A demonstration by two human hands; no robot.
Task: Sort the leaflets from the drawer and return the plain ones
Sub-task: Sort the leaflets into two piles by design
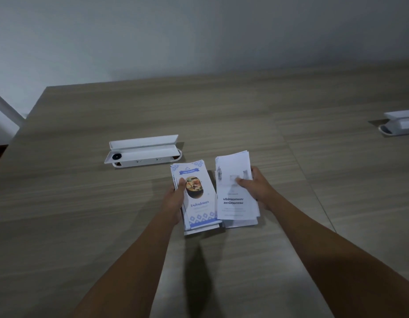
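Two stacks of leaflets sit side by side on the wooden table point(107, 203). The left stack point(198, 203) has a blue-patterned cover with a food photo. My left hand point(174, 200) grips its left edge, thumb on the top sheet. The right stack point(233, 203) is plain white with black text and a faint grey picture. My right hand point(256, 187) holds its right edge, with fingers resting on the top leaflet. No drawer is in view.
A white cable box point(141, 152) with its lid up and a black round part inside sits just behind the leaflets. A second white box point(398, 125) lies at the far right edge. A grey wall stands behind the table.
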